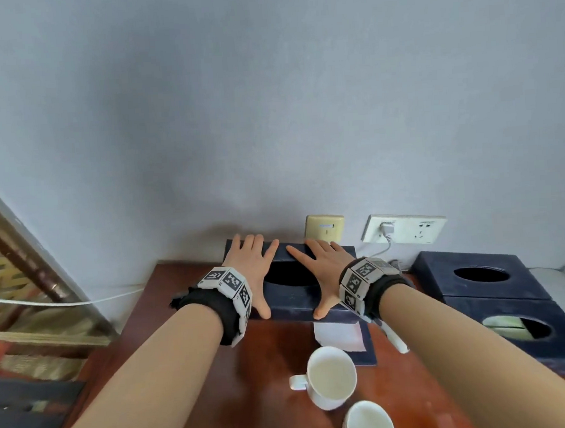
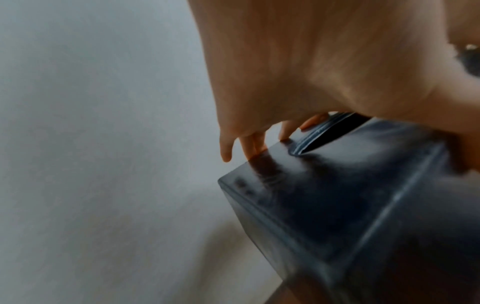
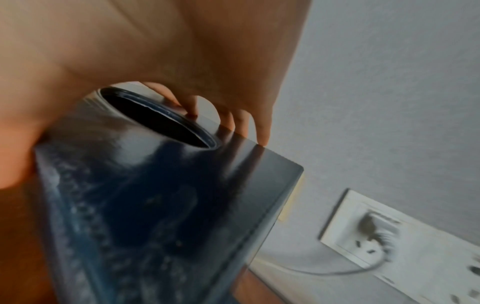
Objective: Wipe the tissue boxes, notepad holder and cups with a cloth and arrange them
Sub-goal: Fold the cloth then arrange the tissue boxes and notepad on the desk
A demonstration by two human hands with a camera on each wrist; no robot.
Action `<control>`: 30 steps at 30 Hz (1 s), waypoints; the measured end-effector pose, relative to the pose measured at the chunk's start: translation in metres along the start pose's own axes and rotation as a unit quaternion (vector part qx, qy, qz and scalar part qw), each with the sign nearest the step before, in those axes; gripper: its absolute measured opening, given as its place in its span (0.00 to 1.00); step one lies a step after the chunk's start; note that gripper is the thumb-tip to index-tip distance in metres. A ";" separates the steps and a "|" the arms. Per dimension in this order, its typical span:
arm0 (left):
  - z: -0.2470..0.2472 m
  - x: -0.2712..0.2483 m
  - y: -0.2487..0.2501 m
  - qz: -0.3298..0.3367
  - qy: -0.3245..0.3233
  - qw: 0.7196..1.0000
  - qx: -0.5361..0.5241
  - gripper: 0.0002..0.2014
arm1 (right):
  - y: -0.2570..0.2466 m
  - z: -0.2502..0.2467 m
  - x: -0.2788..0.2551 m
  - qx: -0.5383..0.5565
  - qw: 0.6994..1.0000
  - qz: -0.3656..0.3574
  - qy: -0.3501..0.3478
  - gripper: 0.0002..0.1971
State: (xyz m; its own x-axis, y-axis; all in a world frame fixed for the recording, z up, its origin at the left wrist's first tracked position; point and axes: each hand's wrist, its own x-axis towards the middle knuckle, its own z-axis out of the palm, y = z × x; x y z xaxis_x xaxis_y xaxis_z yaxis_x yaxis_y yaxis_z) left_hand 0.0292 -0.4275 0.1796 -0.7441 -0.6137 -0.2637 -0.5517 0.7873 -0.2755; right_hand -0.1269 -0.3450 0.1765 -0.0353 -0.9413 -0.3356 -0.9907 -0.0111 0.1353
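A dark blue tissue box (image 1: 293,297) with an oval slot is at the back of the red-brown table (image 1: 200,351), close to the wall. My left hand (image 1: 249,268) grips its left half and my right hand (image 1: 321,271) its right half. On each, the fingers reach over the far edge and the thumb presses the front face. The wrist views show the same box (image 2: 337,195) (image 3: 155,195) under each palm. Its front edge overlaps the notepad holder (image 1: 369,354), which holds white paper. Two white cups (image 1: 332,376) (image 1: 370,420) stand nearer me. No cloth is in view.
Two more dark blue tissue boxes (image 1: 476,274) (image 1: 520,331) sit at the right. On the wall behind are a switch plate (image 1: 325,227) and a socket (image 1: 404,228) with a plugged-in cable. A white cable (image 1: 65,301) runs along the left, beside a carved wooden frame (image 1: 9,263).
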 end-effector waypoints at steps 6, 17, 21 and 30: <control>-0.041 -0.004 0.062 0.048 0.018 0.998 0.036 0.68 | 0.039 0.010 -0.074 0.009 0.999 0.053 0.010 0.67; -0.074 -0.009 0.202 0.097 0.041 0.994 0.027 0.67 | 0.115 0.059 -0.193 0.025 0.995 0.096 -0.022 0.67; -0.071 -0.014 0.262 0.096 0.007 0.995 0.005 0.68 | 0.142 0.094 -0.230 0.024 0.994 0.091 -0.054 0.67; -0.051 -0.014 0.394 0.092 -0.039 0.993 -0.068 0.68 | 0.205 0.173 -0.299 0.005 0.991 0.067 -0.119 0.68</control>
State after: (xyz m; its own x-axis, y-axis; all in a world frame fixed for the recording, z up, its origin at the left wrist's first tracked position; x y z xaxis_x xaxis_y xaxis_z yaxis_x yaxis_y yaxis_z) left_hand -0.1966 -0.1058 0.1217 -0.8086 -0.4565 -0.3711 -0.4578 0.8844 -0.0903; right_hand -0.3426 -0.0077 0.1429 -0.1949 -0.8284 -0.5251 -0.9763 0.1123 0.1852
